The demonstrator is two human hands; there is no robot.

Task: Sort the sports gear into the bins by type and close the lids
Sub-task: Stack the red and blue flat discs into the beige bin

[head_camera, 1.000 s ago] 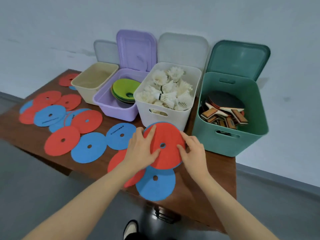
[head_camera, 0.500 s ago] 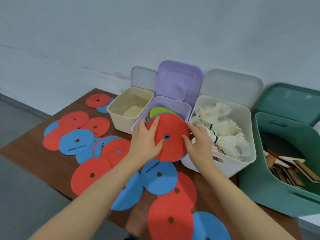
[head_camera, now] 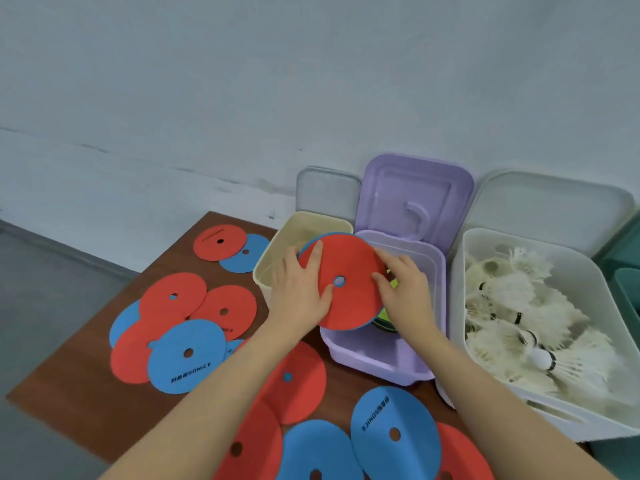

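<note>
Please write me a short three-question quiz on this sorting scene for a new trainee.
1. True or false: the lid of the purple bin is closed.
2. What fills the white bin?
3. The left hand and right hand hold a stack topped by a red disc. What colour edge peeks out beneath it: A green, B blue, C white?

Key: 1 false, it stands open; 2 shuttlecocks; 3 B.

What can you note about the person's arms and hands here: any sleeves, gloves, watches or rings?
Both forearms are bare, with no sleeves in view. The left hand and right hand wear no gloves, and no watch, bracelet or ring shows on either.
</note>
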